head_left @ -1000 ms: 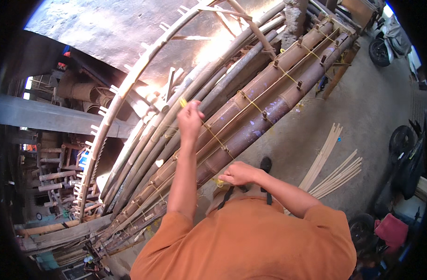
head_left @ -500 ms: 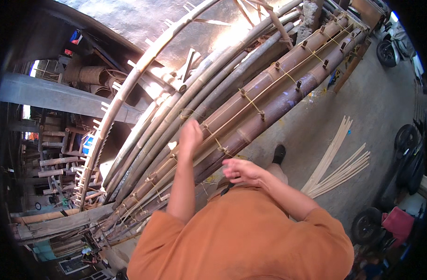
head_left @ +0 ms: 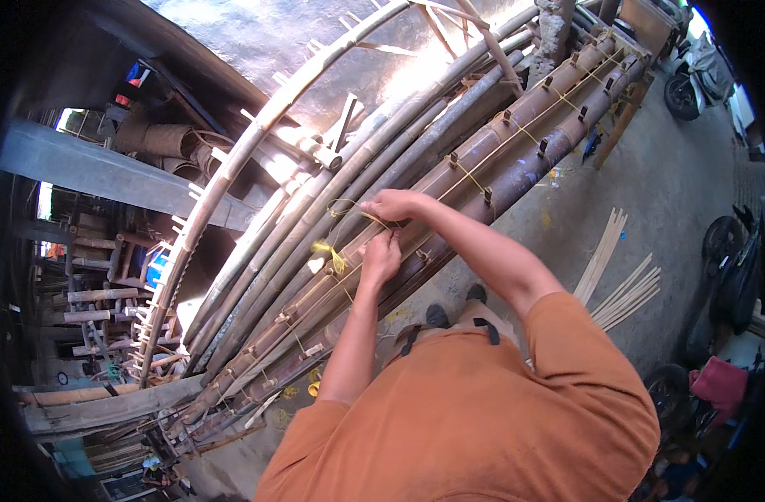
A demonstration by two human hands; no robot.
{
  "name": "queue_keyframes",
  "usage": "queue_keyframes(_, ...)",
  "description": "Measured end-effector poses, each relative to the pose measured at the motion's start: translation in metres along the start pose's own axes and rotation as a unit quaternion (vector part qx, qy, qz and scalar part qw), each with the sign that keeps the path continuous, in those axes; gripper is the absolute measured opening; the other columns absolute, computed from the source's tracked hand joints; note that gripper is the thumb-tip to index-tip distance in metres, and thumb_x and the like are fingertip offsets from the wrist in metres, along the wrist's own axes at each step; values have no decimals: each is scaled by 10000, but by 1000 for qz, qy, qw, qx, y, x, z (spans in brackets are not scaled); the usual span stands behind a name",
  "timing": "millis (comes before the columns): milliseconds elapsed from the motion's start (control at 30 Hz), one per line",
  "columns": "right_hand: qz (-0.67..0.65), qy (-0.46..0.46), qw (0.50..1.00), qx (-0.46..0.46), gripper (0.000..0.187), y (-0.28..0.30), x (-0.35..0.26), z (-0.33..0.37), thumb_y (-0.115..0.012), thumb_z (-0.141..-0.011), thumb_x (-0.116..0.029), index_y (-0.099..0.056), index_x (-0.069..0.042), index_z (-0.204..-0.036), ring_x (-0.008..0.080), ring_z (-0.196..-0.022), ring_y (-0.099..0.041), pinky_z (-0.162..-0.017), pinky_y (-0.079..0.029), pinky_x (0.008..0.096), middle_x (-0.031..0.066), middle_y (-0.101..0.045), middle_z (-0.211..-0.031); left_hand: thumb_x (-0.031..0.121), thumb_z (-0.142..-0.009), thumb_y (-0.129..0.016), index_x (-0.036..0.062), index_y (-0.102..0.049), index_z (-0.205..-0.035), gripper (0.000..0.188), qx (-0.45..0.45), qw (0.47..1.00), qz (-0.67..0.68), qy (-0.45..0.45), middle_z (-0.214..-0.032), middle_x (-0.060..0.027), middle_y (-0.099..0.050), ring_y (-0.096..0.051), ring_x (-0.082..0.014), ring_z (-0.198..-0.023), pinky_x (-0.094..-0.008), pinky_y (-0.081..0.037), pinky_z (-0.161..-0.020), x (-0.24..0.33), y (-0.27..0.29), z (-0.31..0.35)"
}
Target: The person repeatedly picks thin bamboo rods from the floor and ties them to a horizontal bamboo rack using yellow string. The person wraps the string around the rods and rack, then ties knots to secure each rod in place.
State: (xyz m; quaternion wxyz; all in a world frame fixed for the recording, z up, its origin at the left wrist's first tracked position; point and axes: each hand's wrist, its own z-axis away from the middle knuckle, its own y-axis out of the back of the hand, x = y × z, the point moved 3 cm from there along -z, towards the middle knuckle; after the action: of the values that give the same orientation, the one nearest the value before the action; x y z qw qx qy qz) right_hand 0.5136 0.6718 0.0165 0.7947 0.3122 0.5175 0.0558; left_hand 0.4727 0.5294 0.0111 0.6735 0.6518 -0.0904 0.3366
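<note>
My left hand point(head_left: 381, 256) is closed over the far bamboo pole point(head_left: 483, 152) of a lashed pair, its fingertips at the binding. What it grips is hidden. Just beyond it, my right hand point(head_left: 392, 206) reaches across from the right with fingers closed on a thin yellow-green cord point(head_left: 340, 203). That cord loops out to the left of the hand, and a bright yellow frayed bunch point(head_left: 335, 258) hangs below the loop. Short dark pegs and cord ties run along both poles. The near bamboo pole point(head_left: 516, 177) passes beneath my right forearm.
Behind the pair lie several long grey bamboo poles point(head_left: 407, 109) and a curved bamboo rail point(head_left: 232, 163) with short pegs. Pale split strips point(head_left: 629, 293) lie on the concrete floor point(head_left: 591, 188) at right. A motorbike point(head_left: 688, 88) stands at the far right, beside other parked machines.
My right hand has swung up and left from near my waist to the far pole. My left hand has moved slightly right and down, closing beside it. The yellow bunch now shows.
</note>
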Motion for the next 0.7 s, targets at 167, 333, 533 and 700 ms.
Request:
queue_keyframes(167,-235,229,940,-97,424,-11,-70,136,-460,-989,-315,-570,-5,-720,181,-603,-518,-620,-436,339,111,-527,-621,332,-992,-426,130,-674,-1013,321,66,998,-6,10,-894,-187,-673,-635,-360,-872,-490,-305,-875,-35,-10,5)
queue_keyframes(333,-88,150,985,4,407,-95,5,163,-515,-920,-319,-596,-6,-673,424,-606,-548,-599,-445,479,225,-571,-643,296,-964,-526,73,-693,-943,279,133,981,142,-9,-733,-116,-668,-631,-222,-689,-380,-449,-729,-14,-2,-3)
queue_keyframes(533,-29,129,991,30,365,-100,-8,180,-524,-902,-280,-608,13,-700,381,-607,-569,-621,-467,443,211,-574,-654,245,-973,-472,41,-668,-993,284,286,949,103,-79,-796,-159,-687,-660,-335,-715,-432,-499,-656,0,53,-102)
queue_keyframes(700,-506,3,826,247,301,-110,14,208,-471,-959,-218,-640,-14,-816,214,-666,-584,-661,-482,354,79,-571,-676,301,-952,-463,59,-664,-1009,320,76,997,-2,31,-973,-245,-660,-625,-422,-949,-507,-481,-830,-61,15,-123)
